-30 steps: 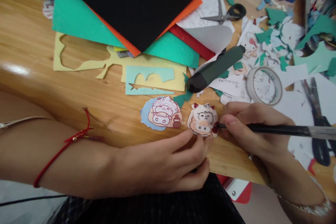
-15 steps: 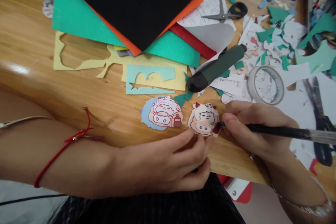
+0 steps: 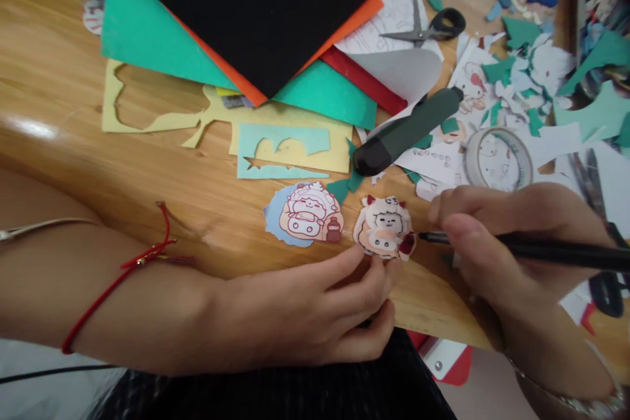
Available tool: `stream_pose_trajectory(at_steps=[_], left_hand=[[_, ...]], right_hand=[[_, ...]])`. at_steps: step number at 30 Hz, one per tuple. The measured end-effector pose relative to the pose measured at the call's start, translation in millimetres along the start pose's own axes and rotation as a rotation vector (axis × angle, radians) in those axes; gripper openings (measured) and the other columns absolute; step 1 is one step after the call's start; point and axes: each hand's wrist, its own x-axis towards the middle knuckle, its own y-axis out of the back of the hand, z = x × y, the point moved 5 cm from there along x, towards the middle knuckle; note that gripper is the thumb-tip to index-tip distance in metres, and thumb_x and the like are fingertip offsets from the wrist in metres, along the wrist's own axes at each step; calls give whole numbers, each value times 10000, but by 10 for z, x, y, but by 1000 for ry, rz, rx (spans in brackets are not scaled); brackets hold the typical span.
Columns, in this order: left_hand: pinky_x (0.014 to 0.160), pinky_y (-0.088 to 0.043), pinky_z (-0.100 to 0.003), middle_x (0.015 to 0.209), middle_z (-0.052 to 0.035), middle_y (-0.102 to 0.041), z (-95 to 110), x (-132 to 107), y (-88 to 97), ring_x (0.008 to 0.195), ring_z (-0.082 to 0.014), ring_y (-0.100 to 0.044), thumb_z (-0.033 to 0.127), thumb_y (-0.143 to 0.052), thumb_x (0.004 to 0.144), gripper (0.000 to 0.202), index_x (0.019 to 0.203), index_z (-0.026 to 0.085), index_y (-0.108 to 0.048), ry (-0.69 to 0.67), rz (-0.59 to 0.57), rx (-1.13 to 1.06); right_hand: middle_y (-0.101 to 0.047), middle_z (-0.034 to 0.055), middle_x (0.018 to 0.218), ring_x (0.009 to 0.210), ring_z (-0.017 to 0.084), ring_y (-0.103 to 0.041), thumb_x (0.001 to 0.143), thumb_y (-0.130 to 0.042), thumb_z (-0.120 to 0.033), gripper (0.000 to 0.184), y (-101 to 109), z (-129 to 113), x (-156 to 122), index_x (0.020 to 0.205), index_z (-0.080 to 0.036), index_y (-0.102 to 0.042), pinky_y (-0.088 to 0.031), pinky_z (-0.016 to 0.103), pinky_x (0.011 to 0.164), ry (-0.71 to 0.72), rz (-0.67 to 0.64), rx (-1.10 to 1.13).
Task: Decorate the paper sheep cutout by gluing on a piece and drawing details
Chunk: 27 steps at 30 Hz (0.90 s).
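Observation:
A small felt sheep figure [image 3: 384,223], cream with a peach body and dark red patches, lies flat on the table. My left hand [image 3: 315,308] keeps its curled fingertips against the figure's near edge; the thumb is hidden. In my right hand [image 3: 506,236] a black pen [image 3: 551,252] is pinched between thumb and fingers. Its tip hovers at the right side of the figure, close to the dark red bottle-shaped patch but slightly apart from it. To the left rests a printed paper sheep cutout [image 3: 308,213] on a blue backing.
Felt sheets, the topmost a black sheet [image 3: 256,6], are stacked at the back. A dark green cutter-like tool [image 3: 408,132] lies behind the figure. Scissors [image 3: 423,29], a tape roll [image 3: 470,157] and many paper and felt scraps [image 3: 516,69] spread over the right side. The wooden table's edge [image 3: 433,335] runs near my lap.
My right hand has drawn back to the right, and the pen tip has come off the dark red patch. My left hand stays at the figure's edge.

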Motion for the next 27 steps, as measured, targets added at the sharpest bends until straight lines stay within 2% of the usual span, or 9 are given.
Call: stream_pose_trajectory(at_steps=[4, 9, 11, 14, 16, 18, 21, 24, 27], left_hand=[[981, -414, -420, 1314, -169, -481, -3, 1, 0, 1185, -283, -477, 176, -324, 868, 416, 1275, 154, -412, -11, -22, 17], [972, -426, -399, 1296, -162, -499, -7, -17, 15, 1186, -268, -482, 200, -306, 880, 436, 1306, 157, -394, -33, -55, 49], [982, -418, -402, 1314, -152, -486, -7, -33, 21, 1201, -257, -470, 219, -296, 891, 444, 1324, 172, -382, -32, -50, 66], [1008, -397, -396, 1330, -132, -475, -16, -58, 14, 1225, -238, -450, 225, -293, 899, 442, 1328, 193, -390, -4, -36, 47], [1030, -376, -390, 1328, -127, -476, -27, -70, 6, 1232, -230, -443, 213, -298, 897, 437, 1320, 191, -405, 20, -12, 2], [1039, -365, -380, 1311, -125, -491, -39, -77, 3, 1234, -225, -439, 201, -311, 893, 431, 1309, 181, -422, 44, 21, -36], [1028, -375, -366, 1295, -119, -506, -46, -77, 2, 1244, -229, -429, 199, -330, 891, 422, 1300, 181, -437, 66, 44, -61], [1035, -373, -364, 1313, -116, -497, -41, -67, 2, 1245, -236, -434, 215, -342, 894, 414, 1294, 192, -447, 75, 39, -66], [1039, -373, -359, 1316, -109, -499, -26, -58, -4, 1237, -233, -449, 223, -350, 892, 410, 1288, 197, -455, 65, 29, -69]], right_hand=[[-532, -27, 559, 475, 87, -493, 779, -609, -114, 256, -155, -76, 53, 576, -192, -472, -392, 224, 415, -40, -82, -86], [-504, -35, 471, 373, 32, -429, 836, -505, -161, 389, -257, -110, 99, 453, -169, -443, -245, 177, 314, 57, -218, -433], [-506, -45, 491, 389, 30, -439, 830, -525, -157, 355, -248, -103, 95, 484, -174, -445, -282, 169, 339, 48, -186, -361], [-501, -50, 522, 438, 43, -470, 785, -604, -143, 305, -205, -70, 64, 530, -183, -442, -372, 174, 411, -32, -45, -211], [-490, -41, 509, 435, 62, -473, 757, -639, -149, 285, -200, -43, 41, 537, -188, -462, -374, 203, 401, -96, -2, -203], [-515, -32, 520, 455, 89, -506, 734, -660, -128, 258, -204, -48, 36, 569, -194, -473, -386, 229, 399, -98, 5, -163], [-563, -27, 566, 513, 106, -558, 740, -651, -93, 255, -211, -92, 51, 586, -200, -478, -433, 227, 427, -31, -37, -102], [-559, -32, 551, 447, 78, -516, 812, -587, -143, 308, -250, -96, 52, 523, -198, -494, -350, 212, 347, -21, -180, -261], [-506, -32, 506, 400, 71, -458, 842, -528, -153, 379, -267, -82, 46, 478, -186, -432, -289, 226, 317, -32, -224, -355]])
